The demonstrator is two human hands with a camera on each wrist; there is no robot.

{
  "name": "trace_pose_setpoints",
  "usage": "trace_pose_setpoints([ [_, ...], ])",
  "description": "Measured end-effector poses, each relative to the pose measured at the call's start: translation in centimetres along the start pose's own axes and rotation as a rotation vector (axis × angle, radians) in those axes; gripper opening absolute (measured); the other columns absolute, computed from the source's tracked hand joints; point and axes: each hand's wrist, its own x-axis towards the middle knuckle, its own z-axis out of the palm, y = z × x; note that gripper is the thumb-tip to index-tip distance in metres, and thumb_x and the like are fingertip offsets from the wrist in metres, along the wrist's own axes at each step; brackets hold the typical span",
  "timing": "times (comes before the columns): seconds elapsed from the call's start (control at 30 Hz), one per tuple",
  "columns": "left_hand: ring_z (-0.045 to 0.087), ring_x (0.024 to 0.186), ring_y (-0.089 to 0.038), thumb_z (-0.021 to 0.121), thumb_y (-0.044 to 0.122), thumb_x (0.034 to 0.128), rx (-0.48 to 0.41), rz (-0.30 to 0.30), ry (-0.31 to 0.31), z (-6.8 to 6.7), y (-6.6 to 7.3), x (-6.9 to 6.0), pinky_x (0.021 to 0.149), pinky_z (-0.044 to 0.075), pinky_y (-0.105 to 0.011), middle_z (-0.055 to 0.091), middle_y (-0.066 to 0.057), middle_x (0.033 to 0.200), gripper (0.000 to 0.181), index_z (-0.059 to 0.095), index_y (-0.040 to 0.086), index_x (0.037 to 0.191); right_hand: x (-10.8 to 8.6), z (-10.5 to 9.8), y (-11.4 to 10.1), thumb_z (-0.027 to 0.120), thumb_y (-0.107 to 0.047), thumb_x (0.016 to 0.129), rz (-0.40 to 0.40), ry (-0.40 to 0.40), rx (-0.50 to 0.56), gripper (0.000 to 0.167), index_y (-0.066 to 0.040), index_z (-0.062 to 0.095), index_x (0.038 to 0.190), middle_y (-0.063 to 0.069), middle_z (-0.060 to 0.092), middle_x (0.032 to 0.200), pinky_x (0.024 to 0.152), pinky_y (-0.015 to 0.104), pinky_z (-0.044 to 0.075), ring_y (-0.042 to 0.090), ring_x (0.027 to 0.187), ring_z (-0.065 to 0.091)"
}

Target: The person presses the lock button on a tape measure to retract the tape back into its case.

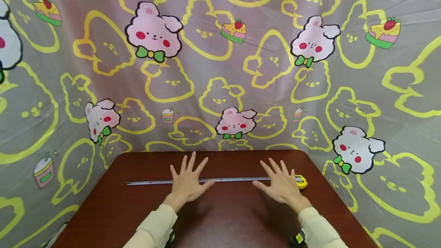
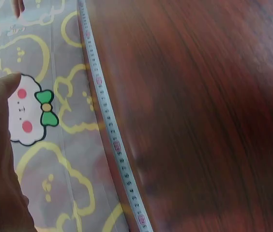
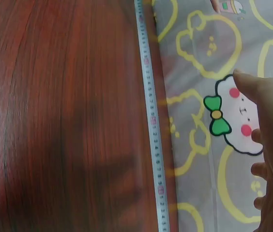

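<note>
Grey patterned cloth [image 1: 203,74] hangs behind and along both sides of a dark reddish-brown table [image 1: 220,217], where a tape measure lies drawn out near the back edge, roughly parallel to it. Its blade [image 1: 237,179] runs sideways to the yellow case [image 1: 301,181], just beside the right hand [image 1: 280,186]. That hand and the left hand [image 1: 187,184] appear raised above the table, palms down, fingers straight and spread wide, gripping nothing. To hold this pose well, I would set both hands level and evenly apart, fingers fanned, shoulders loose, with neither hand nor sleeve [image 1: 155,223] nudging the blade, since a knock could turn it askew. Counted up: one table, one tape measure, two hands, two pale sleeves; on the cloth, six rabbit heads [image 1: 154,31], one cut off at the left, three cake slices [image 1: 233,30] and three drink cups [image 1: 167,115].
</note>
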Motion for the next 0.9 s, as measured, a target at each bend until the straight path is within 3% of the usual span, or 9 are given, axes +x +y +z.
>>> trace_pose_setpoints([
  [0.3,0.010,0.154,-0.045,0.057,0.078,0.0886,-0.056,-0.040,-0.004,-0.9,-2.7,-0.3,0.105,0.000,-0.082,0.010,-0.013,0.172,0.089,0.031,0.036,0.163,-0.5,-0.9,2.3,0.058,-0.077,0.089,0.023,0.046,0.012,0.089,-0.021,0.044,0.158,0.018,0.037,0.161,0.103,0.082,0.013,0.055,0.146,0.022],
  [0.67,0.019,0.151,-0.045,0.067,0.070,0.0879,-0.081,-0.035,0.075,-1.3,-5.9,-1.0,0.105,0.005,-0.083,0.020,-0.018,0.168,0.088,0.038,0.031,0.161,-1.0,-1.5,5.2,0.055,-0.078,0.091,0.065,0.079,0.020,0.092,-0.015,0.044,0.157,0.021,0.038,0.158,0.103,0.081,0.015,0.056,0.144,0.023],
  [0.9,0.021,0.150,-0.047,0.069,0.067,0.0888,-0.111,-0.063,0.108,-1.4,-8.1,-1.4,0.103,0.005,-0.084,0.025,-0.020,0.165,0.085,0.041,0.027,0.159,-1.5,-1.4,7.4,0.059,-0.073,0.092,0.068,0.110,0.022,0.089,-0.011,0.046,0.154,0.024,0.041,0.154,0.103,0.078,0.020,0.054,0.140,0.030],
])
